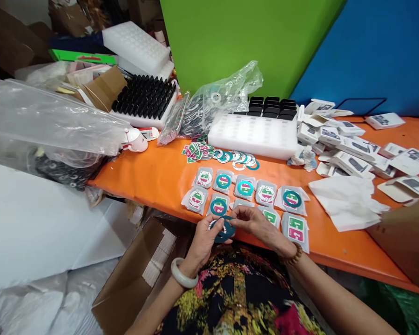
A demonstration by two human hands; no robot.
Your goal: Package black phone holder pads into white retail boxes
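Observation:
Near the table's front edge, my left hand [203, 241] grips some teal paper rings [226, 236] between thumb and fingers. My right hand [260, 225] pinches the upper right edge of the rings; whether it has one or more is too small to tell. Around both hands, two rows of grey-wrapped packets lie flat, each topped with a green and pink card [295, 229]. Several have a teal ring [292, 199] or white ring [197, 198] over the card. Packets just behind my hands are partly hidden.
Loose rings [226, 157] and a pile of small cards [197, 151] lie behind the packets. Farther back are a white foam tray [253, 135], a clear plastic bag [204, 109] and black parts [145, 97]. White boxes [356, 163] clutter the right; a cardboard box [125, 284] stands below left.

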